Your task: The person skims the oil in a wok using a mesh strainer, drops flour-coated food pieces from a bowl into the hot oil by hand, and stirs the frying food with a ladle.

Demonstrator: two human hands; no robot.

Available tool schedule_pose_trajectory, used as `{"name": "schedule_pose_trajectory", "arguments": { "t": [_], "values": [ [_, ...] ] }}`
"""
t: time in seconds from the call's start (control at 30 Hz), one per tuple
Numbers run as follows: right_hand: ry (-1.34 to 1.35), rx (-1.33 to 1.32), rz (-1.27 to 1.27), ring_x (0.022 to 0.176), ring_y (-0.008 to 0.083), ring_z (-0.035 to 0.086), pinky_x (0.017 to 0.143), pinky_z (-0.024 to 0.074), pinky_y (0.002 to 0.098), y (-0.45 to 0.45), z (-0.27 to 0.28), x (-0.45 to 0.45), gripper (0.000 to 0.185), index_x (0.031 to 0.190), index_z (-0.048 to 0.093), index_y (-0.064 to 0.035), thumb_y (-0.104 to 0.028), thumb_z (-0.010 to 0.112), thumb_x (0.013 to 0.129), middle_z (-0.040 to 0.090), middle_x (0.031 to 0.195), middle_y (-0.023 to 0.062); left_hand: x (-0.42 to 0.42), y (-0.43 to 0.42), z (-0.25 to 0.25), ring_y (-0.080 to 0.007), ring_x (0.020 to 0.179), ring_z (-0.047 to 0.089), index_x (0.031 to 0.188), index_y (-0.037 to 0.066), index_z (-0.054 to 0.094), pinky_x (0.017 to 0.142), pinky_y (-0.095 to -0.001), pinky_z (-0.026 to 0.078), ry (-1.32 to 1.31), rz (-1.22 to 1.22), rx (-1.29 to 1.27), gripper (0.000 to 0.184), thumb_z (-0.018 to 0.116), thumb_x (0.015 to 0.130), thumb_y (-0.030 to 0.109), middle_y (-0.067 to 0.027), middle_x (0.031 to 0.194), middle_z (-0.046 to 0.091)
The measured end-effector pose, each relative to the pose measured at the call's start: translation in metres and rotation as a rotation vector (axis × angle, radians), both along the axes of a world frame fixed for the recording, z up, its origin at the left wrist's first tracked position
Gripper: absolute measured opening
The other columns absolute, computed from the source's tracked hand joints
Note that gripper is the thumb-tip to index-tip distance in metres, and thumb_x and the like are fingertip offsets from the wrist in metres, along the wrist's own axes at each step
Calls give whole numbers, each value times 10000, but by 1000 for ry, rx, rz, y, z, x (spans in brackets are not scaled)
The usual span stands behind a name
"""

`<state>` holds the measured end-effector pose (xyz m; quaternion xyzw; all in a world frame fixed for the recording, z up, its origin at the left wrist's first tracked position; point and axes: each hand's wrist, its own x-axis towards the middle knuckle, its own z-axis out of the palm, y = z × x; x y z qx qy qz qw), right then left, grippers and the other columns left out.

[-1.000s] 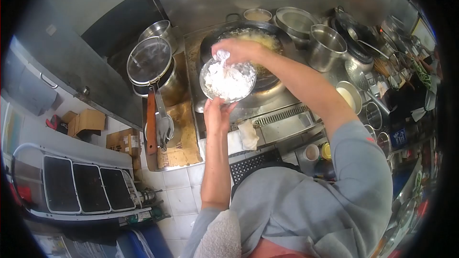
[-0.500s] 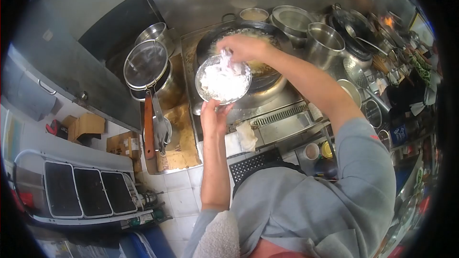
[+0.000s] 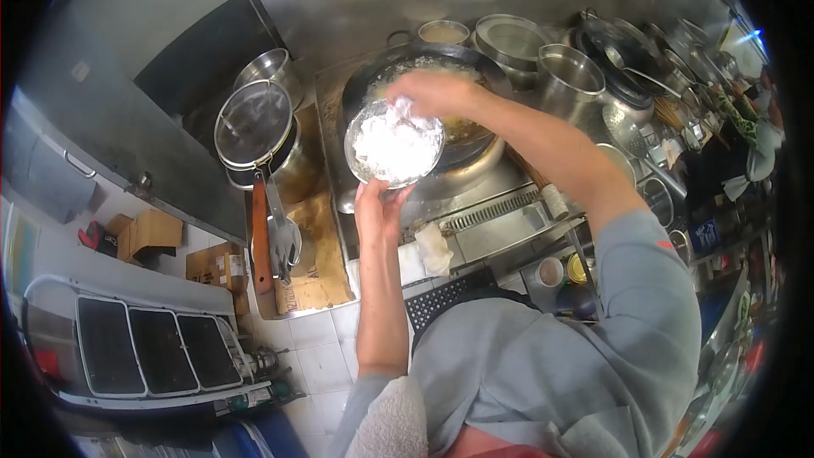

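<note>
My left hand is closed on the near rim of a metal bowl, holding it up at the front of a large wok. Inside the bowl lies bright white powder with lumps in it. My right hand is over the bowl's far side, blurred, its fingers curled down and dusted white at the tips. Whatever it grips is hidden. Behind and below both hands, the dark wok sits on the stove with bubbling yellowish oil in it.
Left of the wok, a strainer with a wooden handle rests across a pot. Metal pots and a basin stand at the back right, near a perforated skimmer. A cloth lies on the stove's front edge.
My right hand's fingers, lower in the powder earlier, have risen slightly and are more smeared by motion. The bowl stays in my left hand; the whole view has shifted slightly.
</note>
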<state>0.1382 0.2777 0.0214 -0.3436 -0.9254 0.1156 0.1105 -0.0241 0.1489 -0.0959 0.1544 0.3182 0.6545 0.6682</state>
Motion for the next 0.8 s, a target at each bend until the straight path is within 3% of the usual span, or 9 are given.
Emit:
{"name": "schedule_pose_trajectory", "arguments": {
  "t": [0.17, 0.27, 0.37, 0.47, 0.57, 0.63, 0.67, 0.73, 0.8],
  "values": [
    [309, 57, -35, 825, 302, 629, 718, 489, 374, 27, 24, 21, 247, 934, 620, -80, -90, 660, 690, 655, 863, 129, 1, 3, -8, -341, 1077, 507, 1179, -7, 425, 878, -530, 483, -23, -5, 13, 429, 434, 751, -31, -143, 1173, 484],
    [415, 183, -192, 791, 302, 634, 694, 494, 369, 37, 38, 51, 235, 923, 624, -91, -113, 660, 692, 656, 834, 126, -4, -1, -13, -341, 1076, 507, 1189, -16, 418, 870, -533, 488, -21, 11, 6, 443, 445, 747, -30, -154, 1176, 481],
    [286, 248, -205, 771, 311, 635, 679, 497, 384, 71, -26, 84, 212, 900, 637, -100, -106, 648, 688, 655, 818, 137, -13, -12, -17, -331, 1074, 513, 1210, -19, 410, 874, -534, 486, 12, 40, -8, 457, 443, 755, -21, -157, 1178, 484],
    [54, 178, -387, 805, 315, 622, 726, 491, 402, 66, -109, 93, 171, 821, 623, -71, -72, 651, 653, 639, 840, 141, -22, -22, -19, -327, 1070, 519, 1223, -17, 411, 876, -523, 486, 6, 57, -4, 465, 444, 759, -15, -158, 1182, 484],
    [-182, 225, -510, 837, 303, 633, 761, 513, 401, 66, -128, 99, 182, 838, 646, -71, -60, 628, 656, 645, 846, 150, -28, -31, -15, -314, 1065, 525, 1212, -9, 433, 869, -500, 493, 22, 78, -14, 447, 451, 766, -9, -152, 1188, 486],
    [-202, 362, -659, 821, 300, 647, 772, 528, 399, 59, -109, 95, 142, 814, 663, -37, -77, 607, 690, 646, 834, 177, -31, -36, -12, -305, 1053, 535, 1208, -6, 441, 855, -490, 502, 59, 74, 8, 438, 457, 771, -3, -149, 1188, 488],
    [-121, 437, -659, 784, 331, 651, 701, 534, 414, 51, -84, 89, 90, 716, 647, 9, -36, 569, 709, 638, 751, 215, -31, -39, -11, -303, 1038, 543, 1196, -5, 448, 846, -487, 506, 60, 61, 12, 422, 458, 775, -2, -144, 1170, 499],
    [-50, 498, -527, 788, 330, 649, 702, 530, 406, 44, -38, 74, 100, 734, 650, -17, 16, 558, 713, 648, 757, 190, -31, -42, -8, -297, 1010, 560, 1173, -3, 461, 827, -481, 514, 60, 43, 24, 391, 460, 782, 0, -133, 1133, 522],
    [200, 334, -242, 790, 323, 639, 711, 519, 404, 18, -2, 48, 109, 804, 668, -44, -36, 594, 724, 651, 797, 164, -28, -44, -7, -298, 976, 575, 1137, 0, 473, 818, -476, 519, 72, 37, 15, 352, 461, 786, -2, -121, 1079, 543]
  ]
}}
